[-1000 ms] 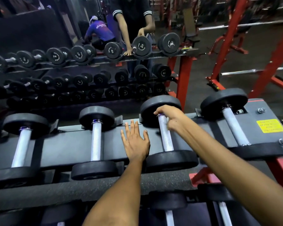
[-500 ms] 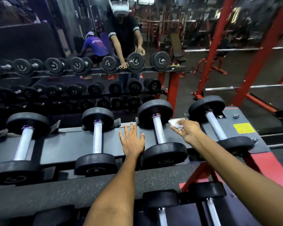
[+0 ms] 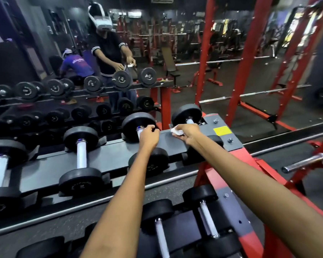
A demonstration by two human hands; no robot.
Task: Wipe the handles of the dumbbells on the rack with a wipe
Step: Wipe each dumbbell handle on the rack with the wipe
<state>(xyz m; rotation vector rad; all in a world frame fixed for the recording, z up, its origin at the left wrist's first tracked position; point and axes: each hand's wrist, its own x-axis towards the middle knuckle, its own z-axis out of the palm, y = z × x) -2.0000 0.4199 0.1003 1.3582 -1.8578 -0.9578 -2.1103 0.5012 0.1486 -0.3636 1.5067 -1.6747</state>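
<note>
Several black dumbbells with silver handles lie on the grey top shelf of the rack (image 3: 45,170). My left hand (image 3: 148,136) is curled round the handle of the third dumbbell (image 3: 138,125), hiding most of that handle. My right hand (image 3: 187,132) pinches a crumpled white wipe (image 3: 175,130) just above the shelf, between the third dumbbell and the rightmost dumbbell (image 3: 186,113). The rightmost handle shows only as a short stub above my right hand. The second dumbbell (image 3: 81,155) and the first dumbbell (image 3: 0,170) lie to the left with bare handles.
A lower shelf holds more dumbbells (image 3: 207,224) beneath my arms. The rack's red frame (image 3: 250,175) runs down on the right, with a chrome barbell end (image 3: 306,162) beyond it. A wall mirror (image 3: 45,53) behind the rack reflects me and a crouching person.
My left hand left the flat shelf and now grips the third dumbbell's handle. My right hand, with the wipe, came off that handle and moved right toward the last dumbbell. The view tilted up.
</note>
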